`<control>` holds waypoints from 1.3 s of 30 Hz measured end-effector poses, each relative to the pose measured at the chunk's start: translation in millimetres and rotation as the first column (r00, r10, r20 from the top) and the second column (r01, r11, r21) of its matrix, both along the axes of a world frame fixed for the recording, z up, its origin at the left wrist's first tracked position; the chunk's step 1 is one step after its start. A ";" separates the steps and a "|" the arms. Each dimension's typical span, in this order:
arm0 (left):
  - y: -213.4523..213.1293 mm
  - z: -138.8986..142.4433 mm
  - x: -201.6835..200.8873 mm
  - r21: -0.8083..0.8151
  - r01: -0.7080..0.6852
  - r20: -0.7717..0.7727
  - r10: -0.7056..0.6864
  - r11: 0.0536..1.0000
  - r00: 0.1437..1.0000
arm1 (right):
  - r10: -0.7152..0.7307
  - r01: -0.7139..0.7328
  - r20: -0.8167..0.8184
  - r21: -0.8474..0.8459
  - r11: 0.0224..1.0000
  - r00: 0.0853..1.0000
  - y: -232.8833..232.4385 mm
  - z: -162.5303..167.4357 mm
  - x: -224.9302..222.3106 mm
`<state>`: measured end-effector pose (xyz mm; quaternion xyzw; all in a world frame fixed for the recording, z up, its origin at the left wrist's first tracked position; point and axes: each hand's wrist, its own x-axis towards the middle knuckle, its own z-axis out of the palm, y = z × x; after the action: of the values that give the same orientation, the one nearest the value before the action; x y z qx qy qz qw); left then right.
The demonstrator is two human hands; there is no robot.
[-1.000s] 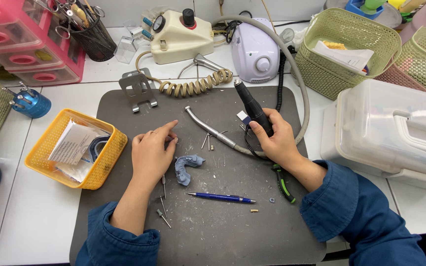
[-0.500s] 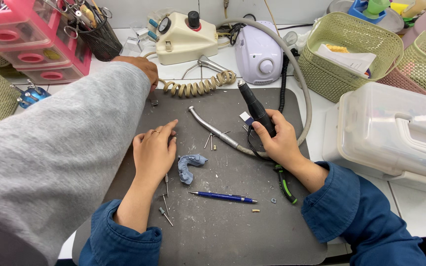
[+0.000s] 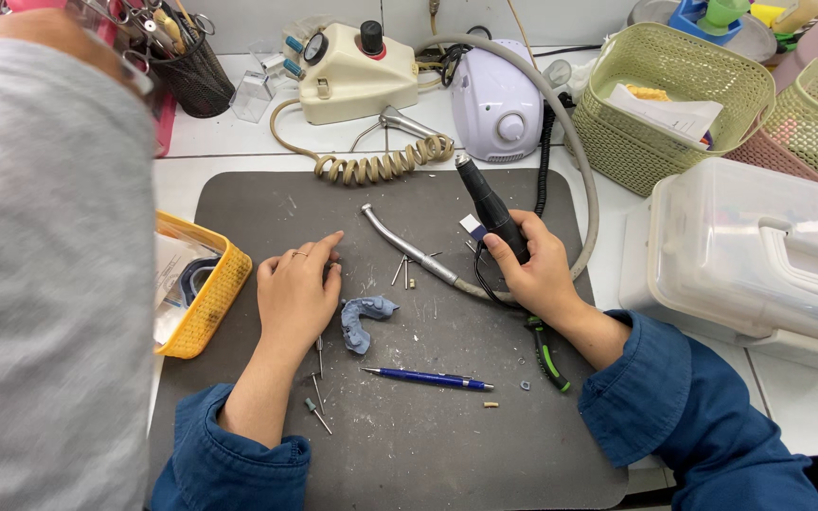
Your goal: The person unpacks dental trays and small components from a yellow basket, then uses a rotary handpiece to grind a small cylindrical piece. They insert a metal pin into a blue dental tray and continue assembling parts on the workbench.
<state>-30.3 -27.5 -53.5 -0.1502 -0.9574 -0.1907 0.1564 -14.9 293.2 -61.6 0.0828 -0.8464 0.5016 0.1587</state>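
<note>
Right hand (image 3: pixel 537 270) grips slim black handpiece (image 3: pixel 490 208), tilted.

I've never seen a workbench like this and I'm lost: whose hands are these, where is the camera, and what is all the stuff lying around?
The one picture comes from a camera worn on a person's head, looking down at their own two hands in blue sleeves. The right hand grips a black pen-shaped handpiece with a cord. The left hand lies flat on the dark grey mat, holding nothing. On the mat beside it lie a blue-grey moulded piece, a blue pen, a silver angled handpiece and several small metal bits. A yellow basket sits on the left, a clear plastic box on the right, and two small machines at the back. The grey sleeve on the left belongs to someone else.
</note>
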 end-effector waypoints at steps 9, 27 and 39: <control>2.0 2.5 2.0 0.010 -0.003 -0.032 0.004 1.000 0.999 | -0.002 0.002 0.021 -0.015 1.000 1.000 -0.1 0.6 1.3; 9.6 12.9 6.2 0.156 0.341 -0.009 -0.343 0.927 0.939 | -0.015 0.015 0.012 0.019 1.000 1.000 -0.1 0.4 1.0; -31.0 63.9 8.4 0.215 0.275 0.381 -0.340 0.937 0.860 | -0.012 0.014 -0.034 0.061 0.998 0.999 1.5 -3.0 -0.5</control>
<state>-21.9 -58.6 10.3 -0.2455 -0.9147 -0.3133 -0.0706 -15.3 294.7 -64.6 0.0907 -0.8590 0.4731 0.1735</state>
